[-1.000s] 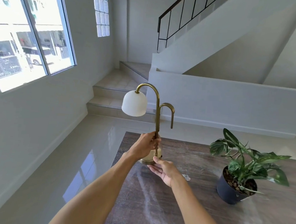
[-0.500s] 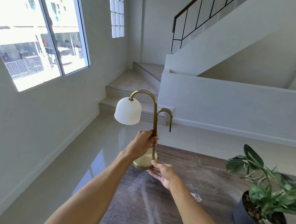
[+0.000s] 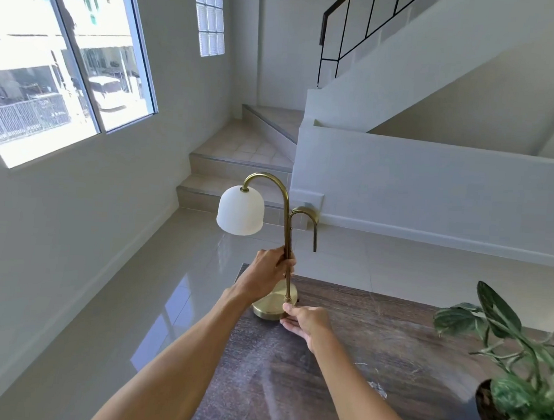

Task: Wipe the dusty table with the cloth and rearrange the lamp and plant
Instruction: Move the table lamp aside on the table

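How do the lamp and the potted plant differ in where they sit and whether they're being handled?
The lamp stands at the table's far left corner; the potted plant sits at the right, cut off by the frame. The lamp is handled: the left hand grips its stem and the right hand touches its base, while the plant is untouched. The lamp is brass with a white shade; the plant is leafy green in a dark pot. Both rest on the table.

Upright brass lamp (image 3: 288,243), white shade, at dusty table (image 3: 341,360) corner, base perhaps just touching; potted plant (image 3: 519,370) well apart.
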### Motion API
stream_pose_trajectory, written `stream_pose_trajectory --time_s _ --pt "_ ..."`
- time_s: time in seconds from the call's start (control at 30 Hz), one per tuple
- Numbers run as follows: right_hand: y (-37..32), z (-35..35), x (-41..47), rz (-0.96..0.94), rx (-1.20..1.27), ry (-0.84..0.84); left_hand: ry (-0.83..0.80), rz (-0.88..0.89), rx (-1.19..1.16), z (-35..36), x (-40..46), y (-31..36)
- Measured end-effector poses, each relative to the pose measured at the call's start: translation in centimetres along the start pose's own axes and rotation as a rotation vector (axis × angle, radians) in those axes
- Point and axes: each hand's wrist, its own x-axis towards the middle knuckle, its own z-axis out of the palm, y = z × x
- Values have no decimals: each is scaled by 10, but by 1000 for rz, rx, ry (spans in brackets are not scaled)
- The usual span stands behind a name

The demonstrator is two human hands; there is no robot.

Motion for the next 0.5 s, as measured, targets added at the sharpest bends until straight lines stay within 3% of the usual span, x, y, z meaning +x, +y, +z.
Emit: stream_pose_trajectory --time_s 0.5 --pt "4 7 20 -85 -35 133 5 16 58 8 1 -1"
